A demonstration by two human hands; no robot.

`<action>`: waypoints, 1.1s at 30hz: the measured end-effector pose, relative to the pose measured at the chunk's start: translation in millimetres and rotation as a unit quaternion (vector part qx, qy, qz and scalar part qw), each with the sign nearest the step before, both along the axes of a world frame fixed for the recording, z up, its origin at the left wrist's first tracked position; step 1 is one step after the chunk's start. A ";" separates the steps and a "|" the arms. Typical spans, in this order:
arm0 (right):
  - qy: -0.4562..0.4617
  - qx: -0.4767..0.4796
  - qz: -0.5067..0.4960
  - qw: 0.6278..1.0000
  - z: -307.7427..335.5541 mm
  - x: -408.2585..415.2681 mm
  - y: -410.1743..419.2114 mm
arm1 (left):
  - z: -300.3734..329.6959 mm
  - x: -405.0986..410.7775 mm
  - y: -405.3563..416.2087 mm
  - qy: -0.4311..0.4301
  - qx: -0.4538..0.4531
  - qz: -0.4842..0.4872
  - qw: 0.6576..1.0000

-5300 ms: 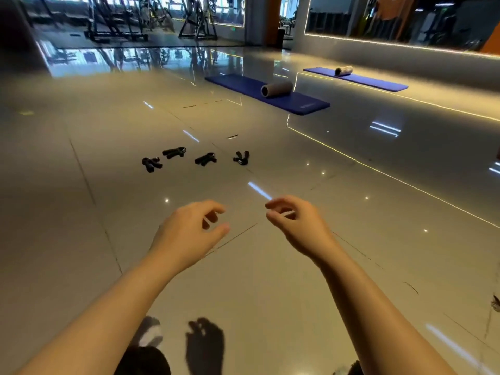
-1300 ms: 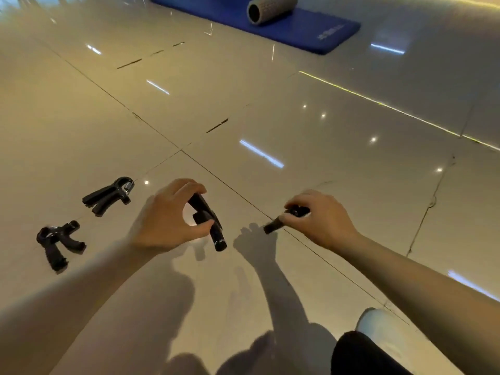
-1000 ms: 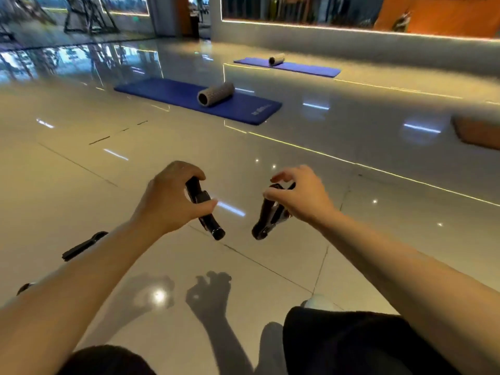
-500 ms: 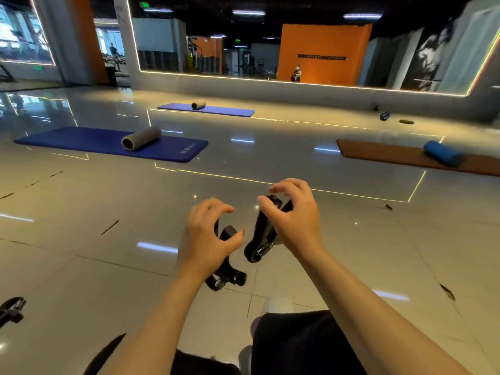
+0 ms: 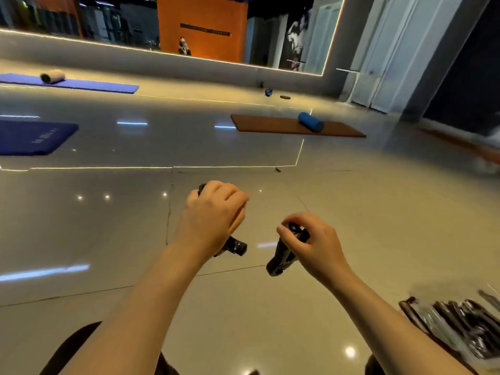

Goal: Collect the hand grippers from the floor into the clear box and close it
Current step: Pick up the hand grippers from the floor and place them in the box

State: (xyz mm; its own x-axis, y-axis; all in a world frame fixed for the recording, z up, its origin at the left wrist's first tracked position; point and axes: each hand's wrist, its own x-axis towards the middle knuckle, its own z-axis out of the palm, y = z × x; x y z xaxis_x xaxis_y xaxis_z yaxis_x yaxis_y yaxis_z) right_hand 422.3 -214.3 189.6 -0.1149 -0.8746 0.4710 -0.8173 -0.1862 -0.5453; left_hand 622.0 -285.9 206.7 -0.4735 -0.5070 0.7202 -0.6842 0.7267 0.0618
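Head view: the left hand (image 5: 213, 220) is clenched round one hand gripper (image 5: 234, 247), whose handle end protrudes below the palm. The right hand (image 5: 311, 246) pinches a second hand gripper (image 5: 280, 259) by its top, handles hanging down. Both are held above the floor (image 5: 108, 226). At lower right lies a blurred container of dark items (image 5: 457, 328), probably the clear box. Judged status: transfer under way; deposit and closing remain.
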 end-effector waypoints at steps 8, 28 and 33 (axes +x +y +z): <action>-0.086 0.035 -0.195 0.976 -6.5 -136.8 107.4 | -16.7 -157.3 48.7 -0.046 -0.021 -0.148 0.988; -0.068 0.179 -0.367 0.910 -22.6 -254.9 325.2 | -19.8 -332.2 162.1 -0.052 0.064 -0.363 0.928; -0.054 0.163 -0.366 0.914 4.2 -273.5 335.3 | -11.1 -354.1 169.2 -0.036 0.062 -0.396 0.915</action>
State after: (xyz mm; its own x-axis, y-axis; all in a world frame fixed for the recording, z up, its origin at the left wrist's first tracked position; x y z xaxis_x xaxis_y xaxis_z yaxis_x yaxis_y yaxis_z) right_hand 148.8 121.1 193.9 -0.7568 -0.6361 0.1505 -0.5959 0.5767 -0.5588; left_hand 267.9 -116.7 195.6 -0.7723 -0.0603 0.6324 0.0489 0.9869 0.1538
